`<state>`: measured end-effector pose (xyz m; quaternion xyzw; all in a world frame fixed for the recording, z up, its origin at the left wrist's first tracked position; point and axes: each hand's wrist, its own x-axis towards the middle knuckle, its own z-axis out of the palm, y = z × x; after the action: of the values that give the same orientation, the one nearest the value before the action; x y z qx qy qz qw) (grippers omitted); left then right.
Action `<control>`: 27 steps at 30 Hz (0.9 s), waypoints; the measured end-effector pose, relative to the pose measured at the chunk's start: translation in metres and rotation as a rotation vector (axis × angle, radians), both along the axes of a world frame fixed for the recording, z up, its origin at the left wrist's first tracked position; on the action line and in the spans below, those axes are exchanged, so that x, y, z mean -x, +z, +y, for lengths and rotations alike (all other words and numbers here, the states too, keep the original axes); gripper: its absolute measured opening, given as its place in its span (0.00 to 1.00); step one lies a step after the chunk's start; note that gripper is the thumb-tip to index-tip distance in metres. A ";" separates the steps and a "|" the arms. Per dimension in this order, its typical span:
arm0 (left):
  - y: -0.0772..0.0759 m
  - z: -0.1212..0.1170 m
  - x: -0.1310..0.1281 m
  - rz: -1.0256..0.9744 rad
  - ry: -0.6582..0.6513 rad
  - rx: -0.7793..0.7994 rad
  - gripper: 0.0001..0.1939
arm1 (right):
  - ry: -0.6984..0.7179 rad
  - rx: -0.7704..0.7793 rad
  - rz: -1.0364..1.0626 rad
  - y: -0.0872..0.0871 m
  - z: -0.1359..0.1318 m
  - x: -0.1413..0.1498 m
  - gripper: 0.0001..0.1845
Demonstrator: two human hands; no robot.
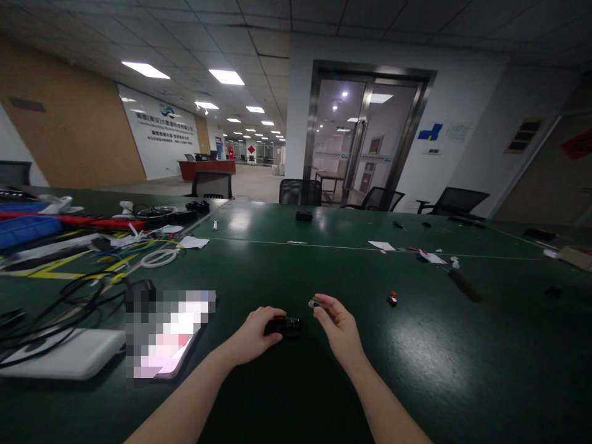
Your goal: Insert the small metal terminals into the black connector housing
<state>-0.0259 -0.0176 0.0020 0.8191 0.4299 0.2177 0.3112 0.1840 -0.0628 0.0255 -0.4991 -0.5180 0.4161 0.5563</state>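
My left hand (255, 334) is closed around one end of a small black cylindrical object (291, 327) that lies on the dark green table (296, 271). Its kind is hard to make out; the fingers cover its left end. To the right, my right hand (340, 330) pinches a small light-coloured piece (314, 303) between thumb and fingertips, held apart from the black object. That piece is too small to name. Farther right on the table rests a small red, white and black item (393, 299).
At left lie a blurred-out phone (185, 345), a white flat box (69, 354), black cables (69, 302), a coiled white cable (160, 258) and a blue tray (28, 231). A dark-handled tool (464, 285) and paper scraps (382, 245) are at right. A black block (304, 216) sits farther back.
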 end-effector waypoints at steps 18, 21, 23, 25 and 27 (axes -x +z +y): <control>0.006 -0.002 -0.001 0.018 -0.004 0.006 0.22 | -0.008 -0.017 0.012 -0.003 0.002 0.000 0.17; 0.004 -0.001 -0.001 0.018 -0.005 -0.009 0.22 | 0.006 -0.017 0.013 -0.001 0.001 0.000 0.17; 0.004 -0.001 -0.001 0.017 -0.004 -0.009 0.22 | 0.007 -0.018 0.017 0.000 0.001 0.000 0.17; 0.004 -0.002 -0.001 0.016 -0.002 -0.006 0.21 | 0.004 -0.018 0.016 0.000 0.000 0.000 0.17; 0.005 -0.002 -0.001 0.015 -0.001 -0.004 0.21 | -0.001 -0.018 0.011 -0.001 0.001 0.000 0.17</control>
<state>-0.0250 -0.0192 0.0066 0.8216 0.4315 0.2122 0.3063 0.1835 -0.0623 0.0243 -0.4920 -0.5185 0.4140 0.5636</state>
